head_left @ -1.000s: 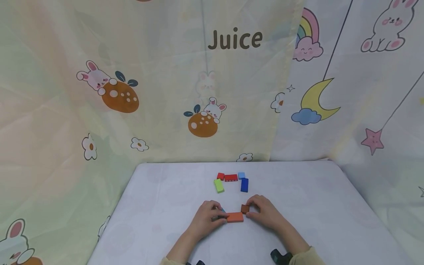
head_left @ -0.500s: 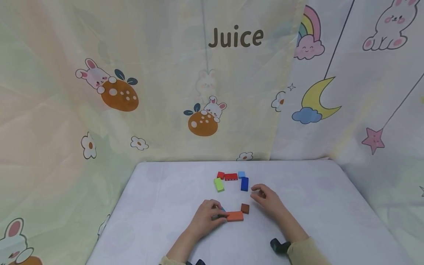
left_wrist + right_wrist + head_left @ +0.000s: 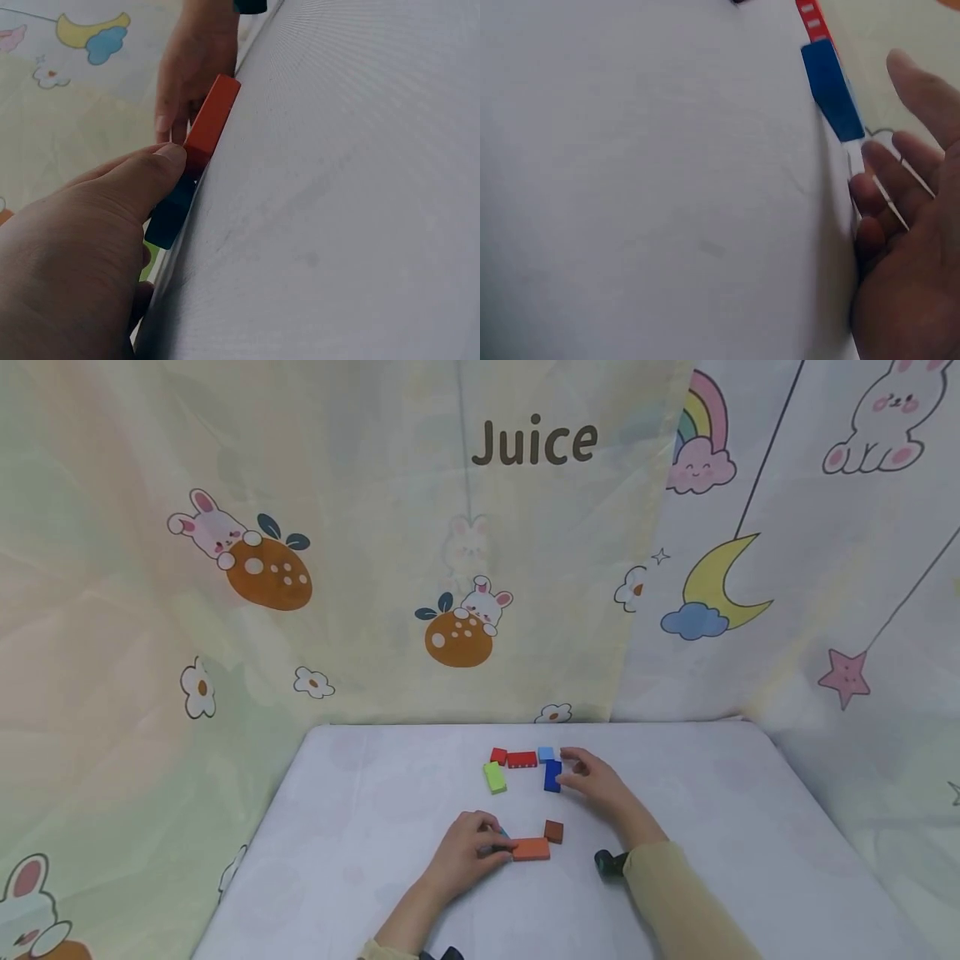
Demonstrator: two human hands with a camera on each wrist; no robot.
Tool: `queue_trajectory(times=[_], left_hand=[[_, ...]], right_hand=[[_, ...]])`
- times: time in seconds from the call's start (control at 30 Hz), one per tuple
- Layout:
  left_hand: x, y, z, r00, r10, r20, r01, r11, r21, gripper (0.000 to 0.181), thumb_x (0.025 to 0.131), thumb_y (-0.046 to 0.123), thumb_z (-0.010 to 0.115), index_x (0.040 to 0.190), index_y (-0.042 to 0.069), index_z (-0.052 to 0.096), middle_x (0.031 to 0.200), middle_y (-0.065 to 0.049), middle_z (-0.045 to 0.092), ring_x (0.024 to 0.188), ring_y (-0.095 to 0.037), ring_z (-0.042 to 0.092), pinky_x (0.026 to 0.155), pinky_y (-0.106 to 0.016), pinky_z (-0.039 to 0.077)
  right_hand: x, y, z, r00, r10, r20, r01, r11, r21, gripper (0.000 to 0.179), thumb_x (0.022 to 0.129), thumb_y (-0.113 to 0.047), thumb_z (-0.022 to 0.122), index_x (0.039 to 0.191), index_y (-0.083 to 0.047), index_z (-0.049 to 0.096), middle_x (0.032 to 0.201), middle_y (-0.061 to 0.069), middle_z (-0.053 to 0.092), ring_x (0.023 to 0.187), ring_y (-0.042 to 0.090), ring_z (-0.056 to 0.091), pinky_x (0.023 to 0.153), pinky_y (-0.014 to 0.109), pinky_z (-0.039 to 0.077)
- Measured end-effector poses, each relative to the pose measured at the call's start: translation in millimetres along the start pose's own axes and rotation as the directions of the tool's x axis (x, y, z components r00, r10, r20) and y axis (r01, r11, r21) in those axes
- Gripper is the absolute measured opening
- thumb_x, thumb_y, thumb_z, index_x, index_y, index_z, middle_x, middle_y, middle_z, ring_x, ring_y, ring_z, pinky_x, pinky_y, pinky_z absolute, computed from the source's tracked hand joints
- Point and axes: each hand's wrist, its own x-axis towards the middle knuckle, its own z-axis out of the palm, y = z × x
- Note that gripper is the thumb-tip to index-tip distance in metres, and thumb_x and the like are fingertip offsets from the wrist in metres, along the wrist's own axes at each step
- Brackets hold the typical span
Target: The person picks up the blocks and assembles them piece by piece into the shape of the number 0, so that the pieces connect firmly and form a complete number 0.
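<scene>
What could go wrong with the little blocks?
The right hand is very close to the dark blue block, so it might bump the light blue block beside it. The left hand holds the teal block next to the orange block, so a wiggle could push the orange one crooked.

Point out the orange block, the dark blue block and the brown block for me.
Orange block (image 3: 532, 847): head view, middle of its upper surface.
Dark blue block (image 3: 552, 773): head view, middle of its visible surface.
Brown block (image 3: 553, 831): head view, middle of its upper surface.
</scene>
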Motion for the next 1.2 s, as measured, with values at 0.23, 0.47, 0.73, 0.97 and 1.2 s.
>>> queue_trajectory(times=[0.23,0.47,0.73,0.97,1.2], left_hand=[[-0.5,1.0,-0.7,1.0,-0.011,0.012,0.011,1.0,0.002,0.022,0.088,0.044,0.072,0.11,0.044,0.073,0.113,0.015,0.057,0.102,-0.005,0.047,0.089,-0.027,0.046],[-0.2,1.2,-1.8,1.0,-0.011,0.013,0.011,1.0,0.0,0.023,0.088,0.044,0.072,0.11,0.043,0.073,0.113,0.014,0.057,0.102,-0.005,0.047,0.089,-0.028,0.047],[-0.8,1.3,-2.0,1.0,0.004,0.003,-0.004,1.0,-0.009,0.023,0.088,0.042,0.073,0.111,0.043,0.073,0.113,0.013,0.057,0.102,-0.006,0.048,0.089,-0.028,0.047],[-0.8,1.0,-1.3,1.0,0.007,-0.007,-0.007,1.0,-0.001,0.022,0.087,0.041,0.074,0.11,0.043,0.073,0.112,0.015,0.057,0.101,-0.005,0.047,0.088,-0.027,0.047],[0.1,3.1,-2.9,1.0,-0.006,0.019,0.006,1.0,0.006,0.021,0.089,0.042,0.072,0.11,0.043,0.073,0.113,0.015,0.057,0.103,-0.005,0.048,0.09,-0.028,0.046]], right_hand=[[8.6,0.2,-3.8,0.999,-0.031,0.043,0.033,0.998,-0.047,0.072,0.083,-0.046,0.076,0.145,-0.029,0.044,0.141,0.002,0.054,0.13,0.029,0.045,0.106,0.057,0.043],[9.9,4.5,0.8,0.998,-0.067,0.021,0.069,0.991,-0.113,0.073,0.082,-0.047,0.077,0.144,-0.028,0.045,0.14,0.002,0.053,0.131,0.03,0.046,0.11,0.058,0.038],[4.4,-1.4,2.5,1.0,-0.029,-0.002,0.028,0.988,-0.152,0.07,0.082,-0.048,0.076,0.143,-0.034,0.045,0.14,0.001,0.052,0.132,0.028,0.046,0.109,0.059,0.039],[5.3,2.0,3.2,0.999,-0.047,-0.01,0.045,0.985,-0.165,0.071,0.08,-0.05,0.078,0.142,-0.036,0.047,0.139,0.002,0.053,0.131,0.028,0.046,0.109,0.059,0.039],[3.0,3.1,2.3,0.999,-0.042,-0.018,0.039,0.985,-0.169,0.067,0.078,-0.05,0.08,0.137,-0.035,0.051,0.133,0.004,0.055,0.126,0.027,0.049,0.107,0.058,0.041]])
